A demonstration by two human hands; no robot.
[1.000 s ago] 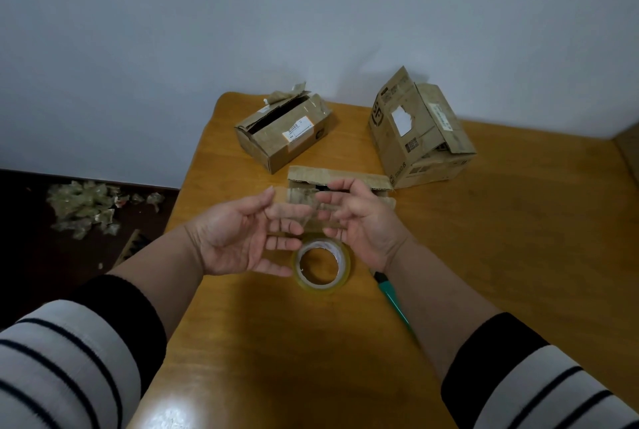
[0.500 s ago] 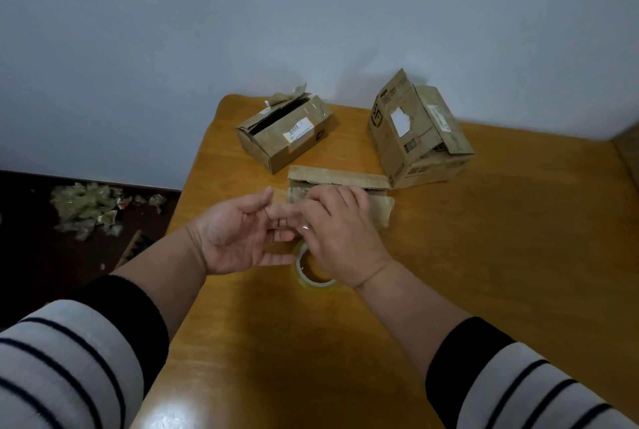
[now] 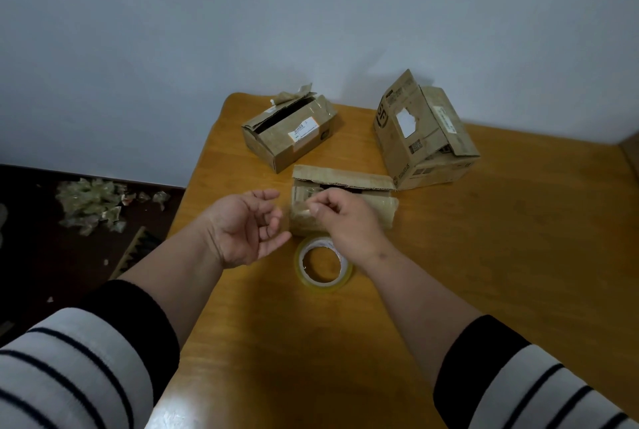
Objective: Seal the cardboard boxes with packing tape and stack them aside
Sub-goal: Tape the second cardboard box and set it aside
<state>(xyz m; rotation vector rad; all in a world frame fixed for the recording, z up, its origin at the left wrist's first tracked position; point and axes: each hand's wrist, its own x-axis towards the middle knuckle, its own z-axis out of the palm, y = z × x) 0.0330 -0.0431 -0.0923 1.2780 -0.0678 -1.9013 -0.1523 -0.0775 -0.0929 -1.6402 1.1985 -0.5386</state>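
My right hand [image 3: 349, 224] pinches a short strip of clear packing tape [image 3: 297, 209] in front of the small flat cardboard box [image 3: 377, 212], whose top flap [image 3: 345, 177] stands slightly ajar. My left hand [image 3: 245, 228] is palm-up beside it with its fingers loosely apart, their tips close to the strip's free end. The roll of clear tape [image 3: 323, 281] lies flat on the wooden table [image 3: 501, 256] just below my hands. A second box [image 3: 294, 138] with torn, open flaps sits at the back left. A taller box [image 3: 422, 141] with raised flaps stands at the back right.
The table meets a pale wall at the back, and its left edge drops to a dark floor. Crumpled tape scraps [image 3: 91, 202] lie on that floor. Bare wood stretches to the right and toward me.
Both hands held the strip stretched between them a second ago. The right hand then turned palm-down over the left fingers and now pinches the strip alone near the small box.
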